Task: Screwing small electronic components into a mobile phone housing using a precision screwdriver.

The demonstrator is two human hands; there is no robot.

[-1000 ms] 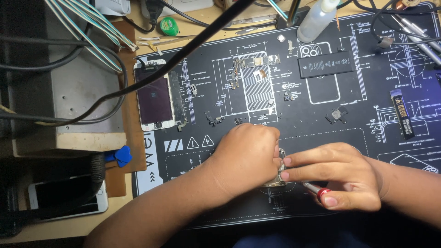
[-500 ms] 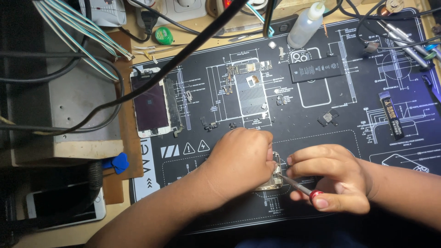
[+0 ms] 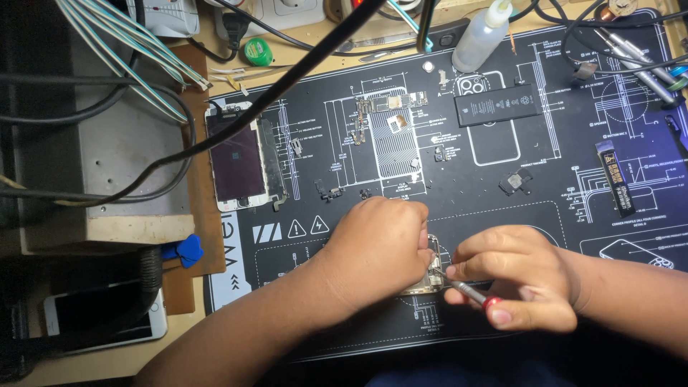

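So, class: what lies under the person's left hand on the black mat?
Under the left hand a metal phone frame shows at its right edge on the black mat; the rest is covered. The right hand holds a screwdriver against it.

Detached dark phone screen (image 3: 236, 163), white-framed, upright on mat's left edge.

Two bare forearms enter the view, one from about seven o'clock and one from about four o'clock. No sleeve, watch, ring or glove shows on either. The left hand (image 3: 380, 251) and right hand (image 3: 523, 276) are uncovered, with short, unpainted nails on the right hand's fingers (image 3: 502, 315).
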